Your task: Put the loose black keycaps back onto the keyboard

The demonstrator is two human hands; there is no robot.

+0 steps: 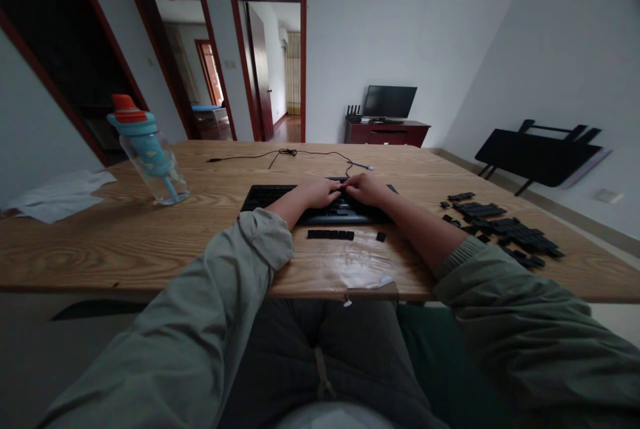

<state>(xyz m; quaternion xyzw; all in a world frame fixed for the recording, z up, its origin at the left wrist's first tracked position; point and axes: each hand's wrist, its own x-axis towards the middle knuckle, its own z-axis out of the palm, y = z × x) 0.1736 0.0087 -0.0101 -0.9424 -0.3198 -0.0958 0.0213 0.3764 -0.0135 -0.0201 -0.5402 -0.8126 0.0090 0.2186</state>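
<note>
A black keyboard (325, 215) lies on the wooden table in front of me, with some of its keys hidden under my hands. My left hand (320, 193) rests over its middle, fingers bent together and reaching toward the back edge. From the other side my right hand (367, 189) meets it, its fingers closed and its fingertips touching or almost touching the left ones. Anything pinched there is too small to make out. Just in front of the keyboard sit a row of loose black keycaps (330, 235) and a single keycap (381, 237).
Many loose keycaps (520, 232) are spread at the right. A water bottle (153, 159) with a red lid and some white tissues (63, 195) stand and lie at the left. Behind the keyboard runs a black cable (320, 152). Torn film (385, 280) lifts at the table's front edge.
</note>
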